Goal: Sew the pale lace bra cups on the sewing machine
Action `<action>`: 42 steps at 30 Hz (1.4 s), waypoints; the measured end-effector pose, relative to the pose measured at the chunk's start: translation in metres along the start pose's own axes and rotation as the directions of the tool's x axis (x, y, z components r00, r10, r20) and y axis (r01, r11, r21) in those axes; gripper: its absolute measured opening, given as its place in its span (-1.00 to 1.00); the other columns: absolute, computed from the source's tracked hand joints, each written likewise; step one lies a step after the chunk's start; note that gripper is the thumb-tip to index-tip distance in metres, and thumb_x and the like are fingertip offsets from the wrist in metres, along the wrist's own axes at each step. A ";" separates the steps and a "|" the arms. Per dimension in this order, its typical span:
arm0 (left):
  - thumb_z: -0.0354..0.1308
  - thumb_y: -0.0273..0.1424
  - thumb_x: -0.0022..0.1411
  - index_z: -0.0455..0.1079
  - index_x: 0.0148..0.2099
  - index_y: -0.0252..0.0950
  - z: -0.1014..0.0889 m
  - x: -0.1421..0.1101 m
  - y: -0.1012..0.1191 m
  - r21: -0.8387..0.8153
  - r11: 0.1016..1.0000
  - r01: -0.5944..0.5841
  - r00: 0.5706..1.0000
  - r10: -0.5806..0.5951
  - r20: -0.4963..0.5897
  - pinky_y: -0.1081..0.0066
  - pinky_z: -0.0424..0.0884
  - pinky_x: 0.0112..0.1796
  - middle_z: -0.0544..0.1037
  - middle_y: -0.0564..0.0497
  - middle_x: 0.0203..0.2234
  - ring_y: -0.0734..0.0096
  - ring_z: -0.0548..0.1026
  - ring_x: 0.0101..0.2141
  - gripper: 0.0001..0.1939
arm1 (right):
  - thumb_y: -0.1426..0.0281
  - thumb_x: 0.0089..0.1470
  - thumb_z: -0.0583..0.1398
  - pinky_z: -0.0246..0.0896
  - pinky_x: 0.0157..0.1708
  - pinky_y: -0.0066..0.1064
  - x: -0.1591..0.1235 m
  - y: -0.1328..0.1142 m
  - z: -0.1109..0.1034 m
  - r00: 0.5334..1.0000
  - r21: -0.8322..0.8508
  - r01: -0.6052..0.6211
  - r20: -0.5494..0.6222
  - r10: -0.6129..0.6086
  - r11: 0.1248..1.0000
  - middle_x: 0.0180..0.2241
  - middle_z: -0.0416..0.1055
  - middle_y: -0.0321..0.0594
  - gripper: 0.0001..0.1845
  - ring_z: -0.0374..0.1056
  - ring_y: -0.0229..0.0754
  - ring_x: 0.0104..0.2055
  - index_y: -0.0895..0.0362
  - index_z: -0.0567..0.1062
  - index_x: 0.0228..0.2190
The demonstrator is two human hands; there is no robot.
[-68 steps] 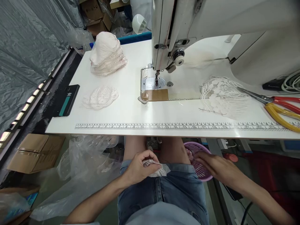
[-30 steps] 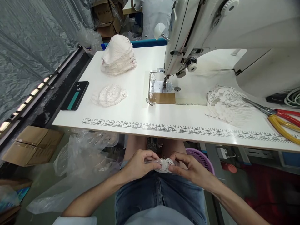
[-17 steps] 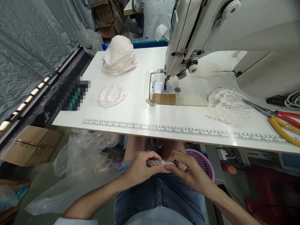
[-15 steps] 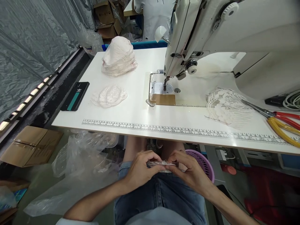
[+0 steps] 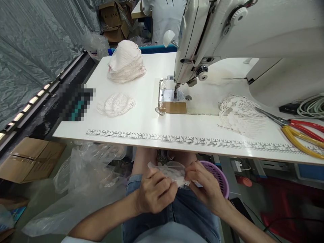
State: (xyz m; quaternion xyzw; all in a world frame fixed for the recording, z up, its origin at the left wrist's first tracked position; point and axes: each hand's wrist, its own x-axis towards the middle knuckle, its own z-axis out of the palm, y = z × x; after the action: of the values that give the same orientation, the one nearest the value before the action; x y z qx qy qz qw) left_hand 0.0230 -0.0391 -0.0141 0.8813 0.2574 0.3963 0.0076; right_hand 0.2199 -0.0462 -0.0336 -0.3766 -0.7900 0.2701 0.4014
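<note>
Over my lap, below the table's front edge, both hands grip a piece of white lace fabric (image 5: 174, 172). My left hand (image 5: 158, 190) is closed around its left part, the fingers curled over it. On the other side my right hand (image 5: 204, 182) pinches the lace edge between thumb and fingers. The fabric bunches up between the two hands, and some of it is hidden inside them. A sewing machine (image 5: 192, 44) stands on the table beyond, its presser foot (image 5: 175, 92) down near the plate with no fabric under it.
On the white table (image 5: 146, 128) lie a flat lace piece (image 5: 116, 104), a stack of pale fabric cups (image 5: 126, 62), lace pieces (image 5: 240, 114) and scissors (image 5: 291, 126) with red and yellow handles. A purple basket (image 5: 220, 175) stands under the table's edge. Clear plastic bags (image 5: 86, 189) lie left.
My left hand has turned over and closed into a tighter grip. The lace, earlier a thin folded edge, now shows more of its surface between my hands. The view has shifted slightly.
</note>
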 end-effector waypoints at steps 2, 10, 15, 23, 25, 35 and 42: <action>-0.02 -0.58 0.19 0.40 -0.32 -0.42 -0.001 0.000 0.000 0.062 0.993 -0.100 0.994 0.102 -0.029 0.38 0.20 -0.43 0.49 -0.03 -0.53 0.44 0.43 -0.50 -0.84 | 0.62 0.07 0.04 0.07 -0.40 -0.33 -0.001 0.000 0.000 0.996 -0.052 0.082 -0.022 -0.084 0.995 -0.40 0.29 -0.20 -0.78 0.21 -0.20 -0.39 0.13 0.30 -0.25; 0.03 -0.56 0.16 0.44 -0.37 -0.37 0.000 0.000 0.000 0.138 0.969 -0.206 0.975 0.216 -0.059 0.40 0.19 -0.45 0.51 -0.02 -0.51 0.47 0.45 -0.48 -0.84 | 0.63 0.06 0.06 0.07 -0.42 -0.31 -0.004 0.000 -0.001 0.985 -0.138 0.151 -0.060 -0.160 0.979 -0.41 0.30 -0.18 -0.71 0.19 -0.21 -0.40 0.14 0.38 -0.18; 0.05 -0.56 0.14 0.45 -0.39 -0.37 0.000 -0.001 -0.001 0.152 0.960 -0.233 0.968 0.244 -0.056 0.39 0.17 -0.47 0.51 -0.03 -0.50 0.46 0.44 -0.48 -0.84 | 0.67 0.02 0.07 0.05 -0.44 -0.32 -0.002 -0.001 -0.001 0.980 -0.141 0.172 -0.081 -0.184 0.975 -0.41 0.27 -0.18 -0.69 0.16 -0.22 -0.41 0.16 0.38 -0.20; 0.04 -0.51 0.24 0.46 -0.25 -0.34 0.002 0.008 0.001 -0.159 0.913 0.377 0.923 -0.356 0.143 0.43 0.19 -0.42 0.44 0.04 -0.57 0.52 0.36 -0.51 -0.84 | 0.54 0.14 0.06 0.03 -0.42 -0.38 0.002 -0.001 -0.001 0.983 0.048 -0.172 0.067 0.169 0.984 -0.40 0.27 -0.23 -0.86 0.17 -0.24 -0.39 0.11 0.39 -0.37; 0.11 -0.43 0.21 0.49 -0.33 -0.31 0.002 0.013 -0.004 -0.314 0.640 0.702 0.709 -0.584 0.394 0.48 0.20 -0.44 0.42 0.04 -0.56 0.52 0.36 -0.51 -0.86 | 0.40 0.17 0.08 0.06 -0.41 -0.42 0.010 -0.002 -0.004 0.894 0.212 -0.421 0.264 0.363 0.882 -0.41 0.27 -0.25 -0.85 0.20 -0.25 -0.37 0.12 0.38 -0.43; 0.28 -0.24 -0.02 0.40 -0.41 -0.39 -0.003 0.016 -0.019 -0.404 -0.272 0.874 0.200 -0.556 0.807 0.51 0.24 -0.40 0.43 0.04 -0.53 0.52 0.34 -0.47 -0.71 | 0.17 0.03 0.19 -0.04 -0.51 -0.51 0.021 -0.007 -0.013 0.656 0.346 -0.741 0.557 0.510 0.575 -0.54 0.18 -0.38 -0.71 0.06 -0.34 -0.50 0.15 0.38 -0.47; 0.33 -0.27 -0.10 0.41 -0.46 -0.39 -0.001 0.017 -0.017 -0.405 -0.380 0.831 0.154 -0.543 0.825 0.52 0.23 -0.39 0.42 0.07 -0.57 0.55 0.33 -0.49 -0.72 | 0.21 0.05 0.17 0.03 -0.41 -0.48 0.005 -0.001 -0.019 0.658 0.234 -0.718 0.534 0.531 0.655 -0.51 0.23 -0.35 -0.75 0.14 -0.28 -0.42 0.13 0.36 -0.49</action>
State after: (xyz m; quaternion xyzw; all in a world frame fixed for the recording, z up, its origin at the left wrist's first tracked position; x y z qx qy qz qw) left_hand 0.0242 -0.0172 -0.0058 0.3616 0.4870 0.2278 0.7617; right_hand 0.2331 -0.0400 -0.0204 -0.4662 -0.5925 0.6340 0.1721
